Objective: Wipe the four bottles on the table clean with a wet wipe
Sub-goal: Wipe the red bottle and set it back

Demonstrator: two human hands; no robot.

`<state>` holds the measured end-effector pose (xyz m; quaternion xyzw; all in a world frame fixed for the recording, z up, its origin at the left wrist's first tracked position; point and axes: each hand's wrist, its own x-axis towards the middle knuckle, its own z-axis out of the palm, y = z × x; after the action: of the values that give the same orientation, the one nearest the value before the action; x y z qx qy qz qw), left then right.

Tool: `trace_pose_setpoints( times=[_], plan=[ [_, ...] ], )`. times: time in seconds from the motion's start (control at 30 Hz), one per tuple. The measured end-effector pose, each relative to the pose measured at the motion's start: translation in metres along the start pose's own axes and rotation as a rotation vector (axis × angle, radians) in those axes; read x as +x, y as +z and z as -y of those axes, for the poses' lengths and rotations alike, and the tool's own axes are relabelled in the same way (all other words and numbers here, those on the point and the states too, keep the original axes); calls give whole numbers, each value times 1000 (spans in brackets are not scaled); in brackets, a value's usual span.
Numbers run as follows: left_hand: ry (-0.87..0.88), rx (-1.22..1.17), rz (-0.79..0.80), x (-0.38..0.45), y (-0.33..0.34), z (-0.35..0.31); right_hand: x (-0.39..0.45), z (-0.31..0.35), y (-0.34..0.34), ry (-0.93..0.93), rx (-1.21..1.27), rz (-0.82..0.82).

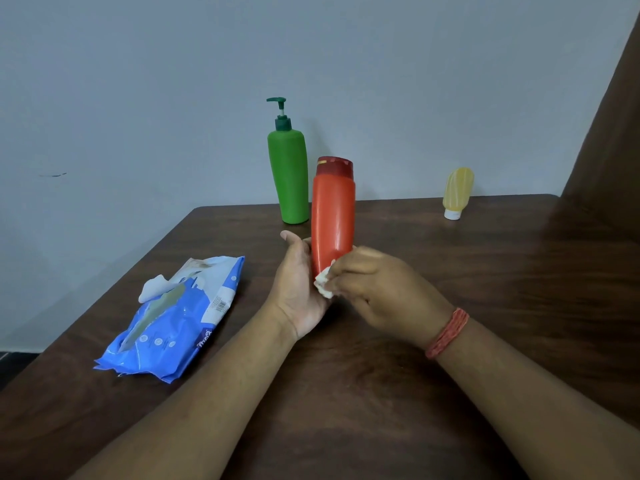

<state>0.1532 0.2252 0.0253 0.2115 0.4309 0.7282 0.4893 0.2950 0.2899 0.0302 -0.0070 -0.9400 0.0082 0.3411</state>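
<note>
Both hands work mid-table: the left hand (298, 289) cups the upright orange bottle (333, 216) at its base, fingers curled behind it, while the right hand (374, 289) pinches a crumpled wet wipe (323, 284) against its lower side.

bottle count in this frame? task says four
3. The green pump bottle stands at the table's far edge. The orange bottle is held in the left hand. The small yellow bottle stands cap-down, far right. A fourth isn't visible; it may be out of frame.
</note>
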Motion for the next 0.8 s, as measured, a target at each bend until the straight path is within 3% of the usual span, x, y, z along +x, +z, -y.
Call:
trace_pose_setpoints(
  times=[0.23, 0.47, 0.6, 0.67, 0.73, 0.8],
  plan=[
    [48, 231, 37, -3, 7, 6, 0, -1, -3, 181, -149, -223],
    [142, 487, 235, -20, 8, 16, -2, -31, -21, 453, -64, -597],
    [240, 727, 203, 33, -25, 26, 0, -29, -22, 433, -92, -634],
    [306, 866, 269, 12, -21, 24, 3, -25, -18, 362, -158, -575],
    [199, 876, 226, -16, 9, 12, 4, -24, -15, 271, -270, -471],
    [222, 904, 268, -25, 5, 13, 4, -30, -18, 267, -303, -482]
  ],
)
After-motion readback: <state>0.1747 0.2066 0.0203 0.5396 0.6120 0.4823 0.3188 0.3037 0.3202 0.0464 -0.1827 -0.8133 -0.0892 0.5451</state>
